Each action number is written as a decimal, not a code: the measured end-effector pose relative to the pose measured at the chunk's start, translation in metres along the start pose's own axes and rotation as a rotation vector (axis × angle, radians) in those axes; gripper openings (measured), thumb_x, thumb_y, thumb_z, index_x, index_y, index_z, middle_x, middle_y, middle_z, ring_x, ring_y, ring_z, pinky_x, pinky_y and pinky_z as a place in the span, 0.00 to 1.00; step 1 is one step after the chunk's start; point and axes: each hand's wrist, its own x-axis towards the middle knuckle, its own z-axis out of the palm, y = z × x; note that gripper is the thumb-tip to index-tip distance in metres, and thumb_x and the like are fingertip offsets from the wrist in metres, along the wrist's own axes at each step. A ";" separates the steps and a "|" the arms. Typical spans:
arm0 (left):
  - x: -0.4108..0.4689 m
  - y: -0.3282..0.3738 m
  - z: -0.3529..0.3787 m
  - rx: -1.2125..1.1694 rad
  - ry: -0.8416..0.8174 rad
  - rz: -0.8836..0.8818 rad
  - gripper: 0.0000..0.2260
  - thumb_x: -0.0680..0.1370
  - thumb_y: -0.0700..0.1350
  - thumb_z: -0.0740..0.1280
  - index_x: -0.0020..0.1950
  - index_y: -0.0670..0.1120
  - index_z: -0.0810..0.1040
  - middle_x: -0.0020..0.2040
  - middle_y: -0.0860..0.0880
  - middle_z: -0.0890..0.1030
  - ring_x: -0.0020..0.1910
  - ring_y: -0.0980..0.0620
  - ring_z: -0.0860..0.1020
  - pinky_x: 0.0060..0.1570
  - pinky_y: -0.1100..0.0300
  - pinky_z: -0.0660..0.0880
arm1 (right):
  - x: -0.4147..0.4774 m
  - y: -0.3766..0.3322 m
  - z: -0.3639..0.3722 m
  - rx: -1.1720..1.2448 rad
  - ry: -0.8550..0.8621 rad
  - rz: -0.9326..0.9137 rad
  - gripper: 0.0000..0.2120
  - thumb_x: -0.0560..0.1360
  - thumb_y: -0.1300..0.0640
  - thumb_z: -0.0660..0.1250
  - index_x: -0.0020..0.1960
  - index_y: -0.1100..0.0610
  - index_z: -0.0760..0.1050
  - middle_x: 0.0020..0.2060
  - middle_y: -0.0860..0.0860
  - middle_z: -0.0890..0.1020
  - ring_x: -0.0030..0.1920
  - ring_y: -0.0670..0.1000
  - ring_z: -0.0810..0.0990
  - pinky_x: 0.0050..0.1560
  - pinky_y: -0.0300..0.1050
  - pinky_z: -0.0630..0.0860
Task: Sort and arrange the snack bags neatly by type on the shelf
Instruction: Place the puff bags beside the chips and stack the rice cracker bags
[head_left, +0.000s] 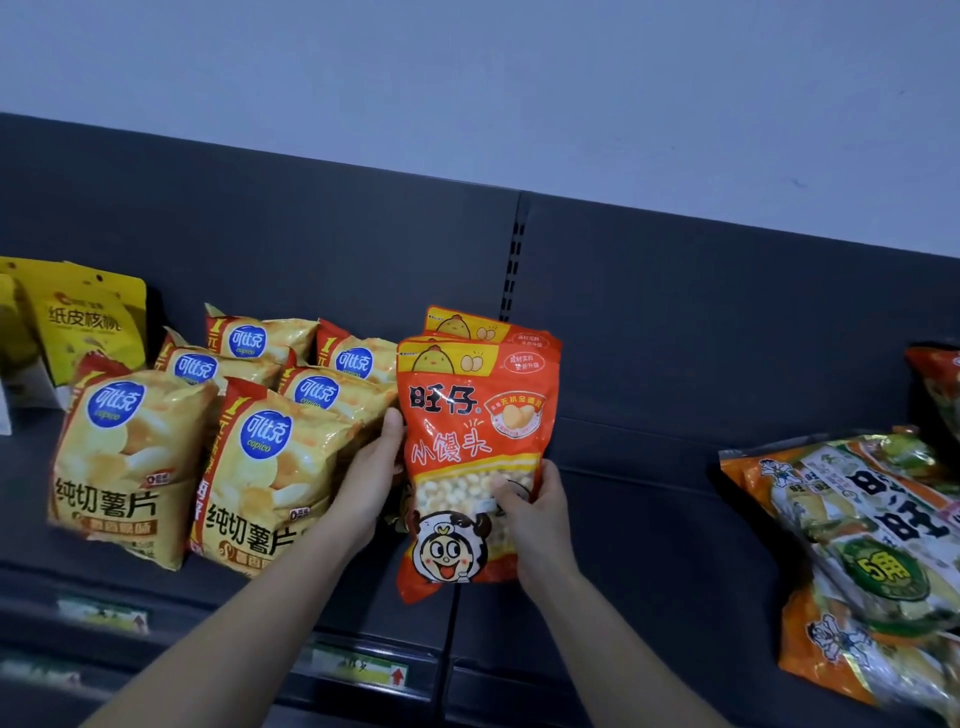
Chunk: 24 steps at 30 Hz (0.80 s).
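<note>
— What's on that dark shelf (649, 519), from the left?
— A walnut bag (88, 322), then chip bags (130, 457) standing in rows. At the middle, the left hand (369, 478) has its grip round the orange bun bag (467, 415) at its left edge. The right hand (535, 519) pinches its lower right side, thumb in front. It's upright before a twin bag (483, 327). Far right, rice cracker bags (857, 530) lie flat.
— And above?
— A pale wall (467, 78).

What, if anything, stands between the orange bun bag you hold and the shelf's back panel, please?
A second orange bag of the same kind stands directly behind the front bun bag, which the left hand and right hand grip; nothing else visible does.
</note>
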 end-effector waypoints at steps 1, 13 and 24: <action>-0.004 -0.003 -0.002 0.026 -0.060 0.011 0.36 0.64 0.78 0.62 0.63 0.56 0.77 0.58 0.55 0.83 0.60 0.53 0.78 0.66 0.48 0.69 | -0.001 0.001 0.001 0.008 -0.001 0.008 0.10 0.77 0.63 0.68 0.54 0.51 0.73 0.48 0.49 0.83 0.46 0.48 0.84 0.41 0.42 0.79; -0.009 -0.015 -0.018 0.382 -0.189 0.119 0.43 0.69 0.34 0.76 0.75 0.59 0.58 0.60 0.59 0.77 0.56 0.62 0.77 0.47 0.64 0.79 | 0.001 0.019 -0.013 -0.338 -0.206 -0.067 0.27 0.62 0.52 0.71 0.59 0.43 0.67 0.58 0.49 0.77 0.58 0.47 0.79 0.56 0.49 0.79; -0.026 -0.024 -0.024 0.514 -0.116 0.022 0.35 0.67 0.36 0.78 0.65 0.53 0.63 0.58 0.54 0.79 0.56 0.55 0.78 0.52 0.55 0.79 | -0.005 0.024 -0.026 -0.862 -0.294 -0.303 0.28 0.72 0.54 0.74 0.68 0.48 0.66 0.60 0.42 0.72 0.59 0.44 0.74 0.57 0.40 0.73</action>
